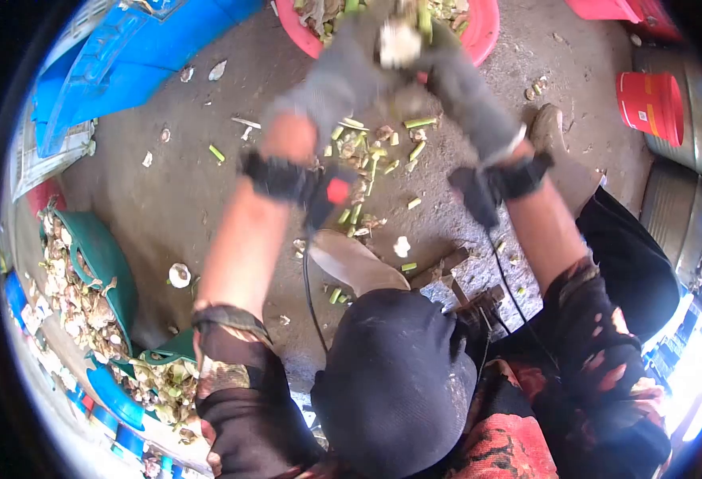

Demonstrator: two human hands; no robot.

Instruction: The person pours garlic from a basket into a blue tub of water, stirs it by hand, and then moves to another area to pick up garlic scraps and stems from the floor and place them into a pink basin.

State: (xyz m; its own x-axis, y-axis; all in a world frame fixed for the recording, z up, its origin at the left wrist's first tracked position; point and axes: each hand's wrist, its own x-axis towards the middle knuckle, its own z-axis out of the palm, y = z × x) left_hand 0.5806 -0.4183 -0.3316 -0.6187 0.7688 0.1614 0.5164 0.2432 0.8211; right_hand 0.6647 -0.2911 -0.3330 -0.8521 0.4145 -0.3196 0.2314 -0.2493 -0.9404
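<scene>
My left hand (339,76), in a grey glove, is closed against a whitish vegetable piece (399,45) with a green stalk. The piece is blurred, and it shows between my two hands above the near part of a pink-red tub (488,36). My right hand (464,92), also gloved in grey, is close beside the piece with its fingers curled. A small red spot shows at these fingers; what they hold is smeared by motion. Green stalk pieces and pale peelings (360,144) fill the tub and lie scattered on the floor below my hands.
A blue plastic bin (159,60) stands at upper left. Green baskets (107,255) of pale husks spill at left. A red bucket (650,108) sits at right beside metal containers (674,195). My knee (395,383) and boot (355,263) are below my arms.
</scene>
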